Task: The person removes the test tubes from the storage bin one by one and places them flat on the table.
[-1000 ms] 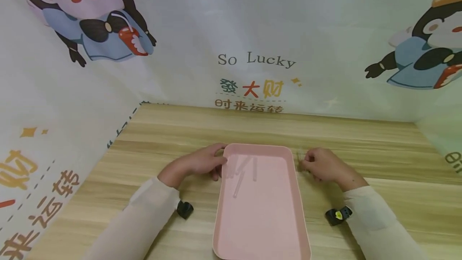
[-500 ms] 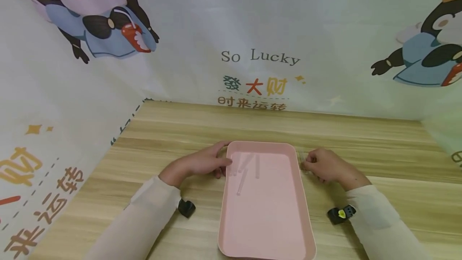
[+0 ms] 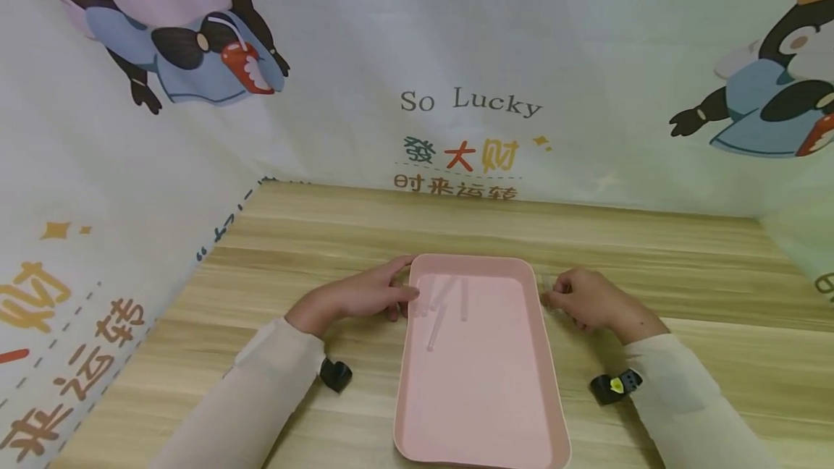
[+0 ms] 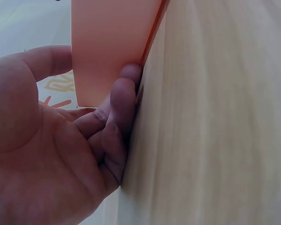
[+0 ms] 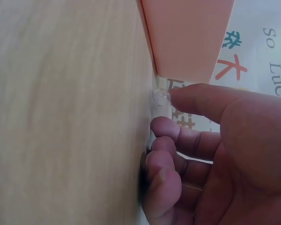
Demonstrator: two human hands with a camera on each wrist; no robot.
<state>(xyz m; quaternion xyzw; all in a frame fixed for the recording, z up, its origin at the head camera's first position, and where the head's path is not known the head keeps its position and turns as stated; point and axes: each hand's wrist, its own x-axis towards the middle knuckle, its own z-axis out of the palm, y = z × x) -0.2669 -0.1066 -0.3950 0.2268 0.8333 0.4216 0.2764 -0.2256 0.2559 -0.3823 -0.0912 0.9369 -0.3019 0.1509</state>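
A pink tray [image 3: 482, 396] lies lengthwise on the table, with several clear tubes [image 3: 464, 300] loose near its far left corner. At that corner my left hand [image 3: 361, 294] holds the tray from outside. Its thumb [image 4: 56, 60] touches the upper edge, and the other fingers curl against the wall low down by the tabletop. Beyond the tray's right wall, my right hand [image 3: 586, 299] pinches another clear tube [image 3: 546, 283] at table level. The right wrist view shows the tube's round end [image 5: 161, 97] at the thumb tip; the finger contact behind it is partly hidden.
The wood-grain table [image 3: 704, 266] extends on both sides of the tray. A printed cloth [image 3: 469, 42] with cartoon figures and lettering stands behind it and at the sides. Black devices [image 3: 336, 375] sit at both wrists.
The head view has shifted slightly. The right hand and its tube sit a little closer to the tray's wall than a second ago; the left hand stays at the tray's corner.
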